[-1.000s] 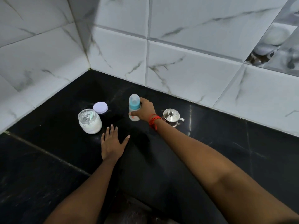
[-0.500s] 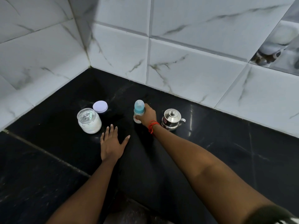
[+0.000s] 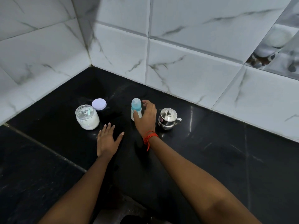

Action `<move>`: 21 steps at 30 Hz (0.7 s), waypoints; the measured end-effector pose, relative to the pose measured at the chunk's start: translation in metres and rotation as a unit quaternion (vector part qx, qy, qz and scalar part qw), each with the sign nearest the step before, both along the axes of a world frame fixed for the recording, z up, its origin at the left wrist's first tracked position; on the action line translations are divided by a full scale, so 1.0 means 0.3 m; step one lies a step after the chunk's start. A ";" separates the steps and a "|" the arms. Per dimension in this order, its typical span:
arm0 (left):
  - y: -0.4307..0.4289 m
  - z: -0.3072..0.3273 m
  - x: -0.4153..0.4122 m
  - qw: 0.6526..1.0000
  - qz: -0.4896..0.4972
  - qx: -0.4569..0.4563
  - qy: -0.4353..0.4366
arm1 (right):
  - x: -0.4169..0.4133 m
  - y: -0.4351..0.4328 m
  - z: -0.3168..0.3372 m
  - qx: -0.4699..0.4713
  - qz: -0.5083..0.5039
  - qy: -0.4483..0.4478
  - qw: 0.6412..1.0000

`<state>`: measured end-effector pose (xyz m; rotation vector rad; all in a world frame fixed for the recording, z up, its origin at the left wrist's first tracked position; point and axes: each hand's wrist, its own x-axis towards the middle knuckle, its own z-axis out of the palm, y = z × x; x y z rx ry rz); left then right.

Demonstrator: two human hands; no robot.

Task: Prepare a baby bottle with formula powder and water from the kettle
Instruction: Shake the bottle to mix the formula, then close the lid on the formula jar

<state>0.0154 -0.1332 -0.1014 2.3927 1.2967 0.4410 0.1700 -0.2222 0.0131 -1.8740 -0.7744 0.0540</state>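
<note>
A small baby bottle (image 3: 136, 106) with a blue cap stands upright on the black counter (image 3: 210, 151). My right hand (image 3: 146, 118) is beside it, fingers spread loose around its right side and the thumb against its lower body. A small steel kettle (image 3: 168, 119) with a lid stands just right of that hand. To the left is an open glass jar (image 3: 87, 117) of white powder with a scoop inside, and its pale lid (image 3: 99, 104) lies behind it. My left hand (image 3: 107, 140) rests flat on the counter, fingers apart, holding nothing.
White marble-pattern tiled walls (image 3: 186, 62) meet in a corner at the back left. A seam in the counter (image 3: 48, 151) runs diagonally at the left. A red thread band (image 3: 149, 137) is on my right wrist.
My right hand has set the bottle down a little to the right, nearer the kettle, and loosened its fingers from it. My left hand has stayed flat in place.
</note>
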 end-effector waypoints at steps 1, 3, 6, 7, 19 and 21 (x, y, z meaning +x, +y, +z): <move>-0.004 -0.004 -0.011 0.999 0.013 -0.012 -0.042 | -0.009 -0.006 0.011 0.007 0.002 -0.010 1.000; -0.020 -0.005 -0.044 0.986 0.072 -0.031 -0.147 | -0.019 -0.006 0.034 0.013 0.018 -0.053 0.998; -0.022 0.019 -0.109 0.936 0.222 -0.061 -0.268 | -0.028 0.042 0.085 0.011 0.054 -0.112 0.992; -0.007 0.030 -0.131 0.919 0.258 -0.070 -0.288 | -0.034 0.069 0.106 -0.001 0.069 -0.130 0.989; 0.328 0.084 -0.180 0.928 0.153 -0.174 -0.291 | 0.033 0.570 0.111 -0.318 0.290 -0.202 0.880; 0.342 0.107 -0.189 0.931 0.135 -0.178 -0.288 | 0.034 0.641 0.069 -0.352 0.307 -0.184 0.865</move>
